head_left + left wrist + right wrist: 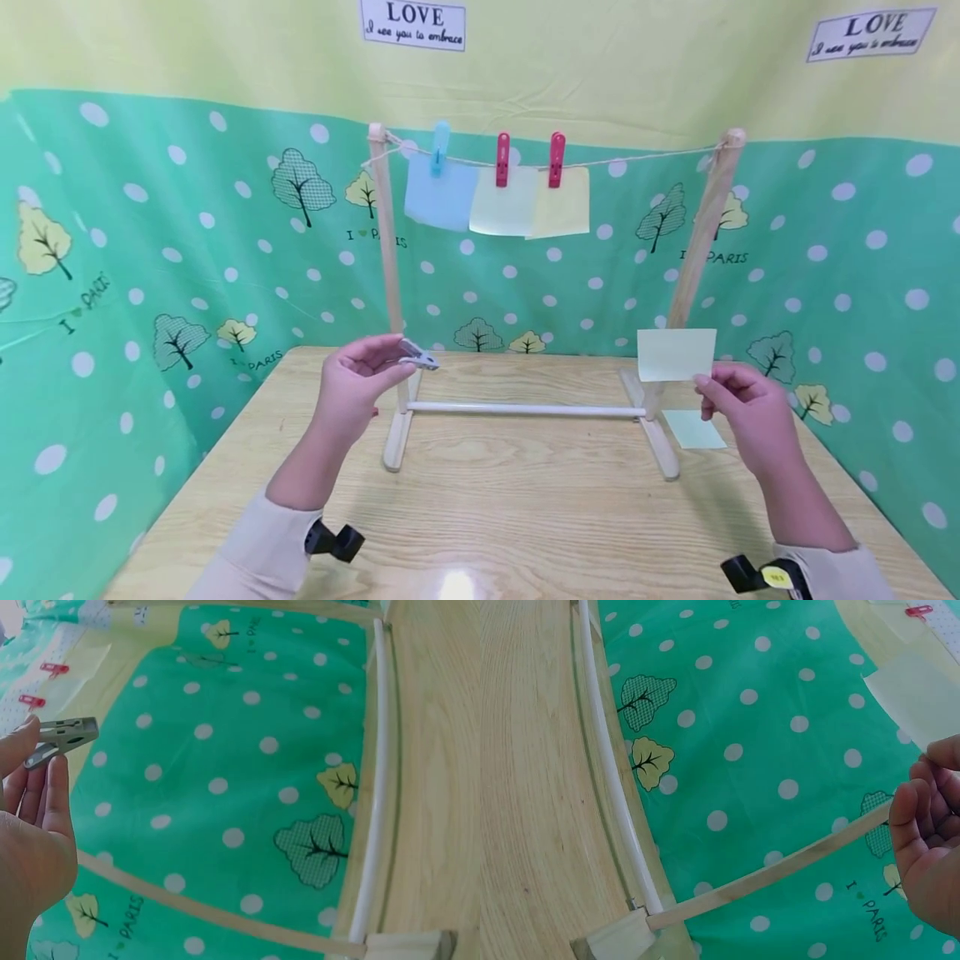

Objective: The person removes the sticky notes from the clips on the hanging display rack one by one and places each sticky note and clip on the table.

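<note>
Your left hand [352, 387] pinches a small grey clothespin [422, 358] above the pale wooden desk [517, 492]; your right hand [752, 417] pinches a pale rectangular paper sheet [675, 354], cropped in the right wrist view. Only the head view shows the pale-green paper square [694, 430] lying on the desk.

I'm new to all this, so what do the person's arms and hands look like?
The left hand and right hand wear no gloves. The sleeves are pale; a boxy black gadget sits at the end of each, the right one bearing a yellow oval label.
</note>
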`<state>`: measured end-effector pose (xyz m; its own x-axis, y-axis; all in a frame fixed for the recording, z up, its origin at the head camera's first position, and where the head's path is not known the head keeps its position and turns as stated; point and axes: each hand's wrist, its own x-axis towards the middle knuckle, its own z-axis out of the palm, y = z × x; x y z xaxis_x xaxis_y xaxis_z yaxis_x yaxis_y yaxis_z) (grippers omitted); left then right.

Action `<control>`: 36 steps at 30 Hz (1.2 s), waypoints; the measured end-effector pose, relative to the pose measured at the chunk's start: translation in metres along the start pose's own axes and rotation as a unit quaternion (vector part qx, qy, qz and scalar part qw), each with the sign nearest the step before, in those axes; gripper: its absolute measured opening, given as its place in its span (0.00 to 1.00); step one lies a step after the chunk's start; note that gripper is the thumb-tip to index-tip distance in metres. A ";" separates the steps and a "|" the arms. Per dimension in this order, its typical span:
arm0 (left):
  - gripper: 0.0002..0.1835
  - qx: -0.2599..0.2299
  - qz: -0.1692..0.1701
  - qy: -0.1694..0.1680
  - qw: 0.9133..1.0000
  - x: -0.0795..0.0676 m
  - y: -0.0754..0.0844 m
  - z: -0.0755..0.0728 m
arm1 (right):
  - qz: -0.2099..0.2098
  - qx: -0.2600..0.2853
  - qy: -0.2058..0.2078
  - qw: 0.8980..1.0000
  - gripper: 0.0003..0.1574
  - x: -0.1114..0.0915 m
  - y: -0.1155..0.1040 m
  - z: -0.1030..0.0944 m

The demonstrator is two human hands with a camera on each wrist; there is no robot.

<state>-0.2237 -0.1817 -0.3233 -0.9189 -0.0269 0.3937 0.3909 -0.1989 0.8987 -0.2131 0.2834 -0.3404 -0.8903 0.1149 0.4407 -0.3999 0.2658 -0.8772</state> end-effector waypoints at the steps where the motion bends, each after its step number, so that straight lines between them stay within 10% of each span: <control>1: 0.18 0.008 -0.006 0.000 1.000 -0.002 -0.001 -0.004 | -0.001 -0.003 0.001 1.000 0.08 -0.001 0.001 -0.001; 36: 0.21 -0.029 -0.044 0.040 0.998 -0.047 -0.026 -0.112 | 0.145 0.168 0.056 0.974 0.04 -0.045 0.052 -0.055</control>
<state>-0.1972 -0.2848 -0.3867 -0.9516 -0.0846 0.2956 0.3075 -0.2610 0.9151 -0.1821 0.3444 -0.3952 -0.9546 0.2467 0.1670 -0.2008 -0.1185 -0.9724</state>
